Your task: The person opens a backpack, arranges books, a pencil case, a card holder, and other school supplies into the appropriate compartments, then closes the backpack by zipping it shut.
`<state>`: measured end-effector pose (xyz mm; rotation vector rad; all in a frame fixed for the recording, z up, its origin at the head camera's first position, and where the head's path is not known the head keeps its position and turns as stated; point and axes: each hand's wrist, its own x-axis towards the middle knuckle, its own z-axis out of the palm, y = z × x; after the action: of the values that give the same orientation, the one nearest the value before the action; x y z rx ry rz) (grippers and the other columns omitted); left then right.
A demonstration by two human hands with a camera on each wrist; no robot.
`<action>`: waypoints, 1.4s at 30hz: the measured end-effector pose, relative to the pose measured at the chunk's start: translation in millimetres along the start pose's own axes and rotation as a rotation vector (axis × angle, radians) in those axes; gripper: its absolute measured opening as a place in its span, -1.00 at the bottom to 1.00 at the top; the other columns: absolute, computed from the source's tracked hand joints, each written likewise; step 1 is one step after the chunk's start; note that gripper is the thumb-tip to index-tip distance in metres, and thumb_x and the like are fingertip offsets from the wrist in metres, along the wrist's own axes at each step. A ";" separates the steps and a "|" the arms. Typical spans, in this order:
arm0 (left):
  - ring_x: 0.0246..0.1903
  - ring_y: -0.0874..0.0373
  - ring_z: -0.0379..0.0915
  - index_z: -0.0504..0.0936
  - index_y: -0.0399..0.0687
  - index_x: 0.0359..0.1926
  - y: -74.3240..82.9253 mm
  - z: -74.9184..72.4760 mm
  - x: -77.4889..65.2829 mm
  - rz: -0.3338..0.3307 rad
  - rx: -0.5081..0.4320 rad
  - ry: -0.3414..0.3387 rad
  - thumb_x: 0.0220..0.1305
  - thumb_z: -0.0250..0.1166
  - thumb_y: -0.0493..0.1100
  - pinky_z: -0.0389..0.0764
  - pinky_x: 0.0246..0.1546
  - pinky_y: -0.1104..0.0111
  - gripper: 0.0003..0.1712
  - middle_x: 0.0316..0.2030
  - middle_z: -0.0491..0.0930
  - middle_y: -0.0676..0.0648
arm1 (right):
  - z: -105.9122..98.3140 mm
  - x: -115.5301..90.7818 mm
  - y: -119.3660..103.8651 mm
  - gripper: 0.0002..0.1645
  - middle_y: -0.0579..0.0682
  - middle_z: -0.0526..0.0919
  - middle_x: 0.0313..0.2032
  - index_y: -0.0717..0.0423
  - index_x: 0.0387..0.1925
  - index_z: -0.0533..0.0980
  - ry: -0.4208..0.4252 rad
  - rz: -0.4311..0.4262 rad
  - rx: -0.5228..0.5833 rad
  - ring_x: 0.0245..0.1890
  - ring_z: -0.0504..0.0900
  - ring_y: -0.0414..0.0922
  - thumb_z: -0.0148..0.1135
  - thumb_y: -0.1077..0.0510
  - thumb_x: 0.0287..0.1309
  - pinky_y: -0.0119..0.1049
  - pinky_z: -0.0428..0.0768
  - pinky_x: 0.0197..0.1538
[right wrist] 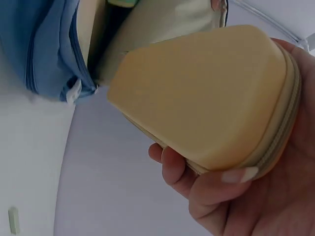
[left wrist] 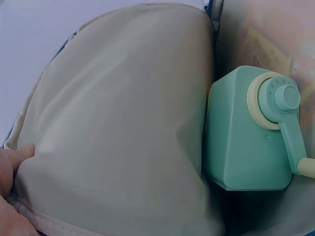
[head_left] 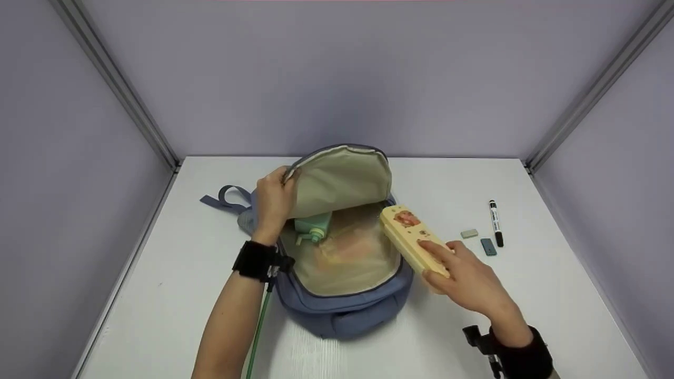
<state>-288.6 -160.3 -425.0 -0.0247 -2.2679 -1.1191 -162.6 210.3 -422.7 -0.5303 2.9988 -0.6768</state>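
Observation:
A blue backpack (head_left: 342, 318) lies on the table with its main compartment unzipped. My left hand (head_left: 275, 202) pinches the edge of the raised flap (head_left: 342, 179) and holds it up; in the left wrist view the thumb (left wrist: 22, 156) presses on the pale lining. Inside sits a green pencil sharpener (left wrist: 251, 142) with a crank handle, beside something flat and orange-pink (head_left: 347, 245). My right hand (head_left: 468, 279) grips a yellow zippered pencil case (head_left: 413, 237) with a picture on top. The case's far end overlaps the right rim of the opening in the head view.
Right of the backpack lie a black-and-white marker (head_left: 495, 223), a small pale eraser (head_left: 469, 233) and a dark teal block (head_left: 488, 247). A strap (head_left: 224, 200) sticks out at the backpack's left. Grey panels (head_left: 337, 79) stand around the white table (head_left: 174, 295).

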 end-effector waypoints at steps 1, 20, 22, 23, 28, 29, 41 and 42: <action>-0.62 0.11 0.18 0.49 -0.16 -0.58 -0.1 0.2 0.2 0.003 -0.002 0.000 0.33 0.31 -0.09 0.16 -0.56 0.30 -0.62 -0.67 0.27 0.04 | 5.4 3.0 -3.0 -0.34 0.19 0.46 0.03 -0.18 0.35 0.41 -0.009 -0.012 -0.004 -0.29 0.45 -0.09 0.27 -0.11 0.23 -0.21 0.41 -0.40; -0.62 0.11 0.10 0.40 -0.13 -0.60 -3.8 -1.3 1.1 0.016 -0.013 0.001 0.34 0.31 -0.10 0.10 -0.56 0.28 -0.58 -0.67 0.18 0.05 | 96.3 71.7 -38.0 -0.32 0.36 0.38 0.13 -0.24 0.38 0.36 -0.022 -0.085 -0.119 -0.02 0.50 0.23 0.22 -0.20 0.25 0.09 0.56 -0.35; -0.63 0.12 0.09 0.40 -0.12 -0.59 -3.9 -2.0 1.1 0.010 -0.012 -0.002 0.35 0.30 -0.09 0.10 -0.56 0.29 -0.59 -0.67 0.16 0.05 | 100.2 74.7 -38.5 -0.28 0.41 0.35 0.14 -0.19 0.39 0.35 -0.030 -0.100 -0.083 -0.01 0.48 0.27 0.24 -0.21 0.25 0.13 0.56 -0.27; -0.63 0.12 0.08 0.40 -0.12 -0.59 -3.9 -2.2 0.9 0.006 -0.009 -0.005 0.35 0.30 -0.09 0.10 -0.56 0.29 -0.59 -0.67 0.15 0.05 | 101.0 74.8 -37.8 -0.25 0.43 0.33 0.17 -0.15 0.40 0.34 -0.041 -0.104 -0.049 0.01 0.47 0.30 0.27 -0.22 0.23 0.15 0.56 -0.21; -0.63 0.10 0.13 0.46 -0.14 -0.57 -3.8 -2.3 0.1 -0.008 0.013 -0.023 0.36 0.29 -0.05 0.14 -0.56 0.28 -0.60 -0.68 0.22 0.03 | 93.6 69.6 -22.3 -0.06 0.35 0.32 0.18 0.03 0.39 0.32 -0.152 -0.146 0.202 0.07 0.45 0.21 0.52 -0.08 0.01 0.11 0.47 0.02; -0.63 0.10 0.16 0.48 -0.15 -0.56 -3.8 -2.4 0.3 -0.011 0.018 -0.024 0.36 0.29 -0.05 0.16 -0.56 0.28 -0.61 -0.68 0.26 0.02 | 90.7 68.7 -17.6 -0.05 0.32 0.33 0.19 0.07 0.38 0.32 -0.178 -0.159 0.245 0.09 0.45 0.19 0.54 -0.01 -0.02 0.10 0.46 0.04; -0.59 0.06 0.23 0.42 -0.13 -0.60 -2.1 -5.0 2.8 -0.004 0.040 0.000 0.32 0.33 -0.07 0.22 -0.53 0.25 -0.58 -0.65 0.30 0.02 | 94.1 83.1 -2.3 -0.27 0.11 0.56 0.10 0.07 0.26 0.47 -0.153 -0.223 0.152 0.03 0.55 0.07 0.51 0.12 0.02 0.03 0.50 0.03; -0.59 0.06 0.23 0.43 -0.13 -0.60 -1.8 -5.3 2.8 -0.007 0.042 -0.002 0.32 0.33 -0.07 0.22 -0.53 0.25 -0.59 -0.65 0.29 0.02 | 95.6 85.5 -4.7 -0.27 0.10 0.57 0.10 0.04 0.26 0.48 -0.141 -0.212 0.118 0.04 0.56 0.08 0.51 0.09 0.02 0.04 0.52 0.01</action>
<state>-288.7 -166.0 -422.4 -0.0015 -2.2946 -1.0751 -232.5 138.5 -502.8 -0.8588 2.7765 -0.7859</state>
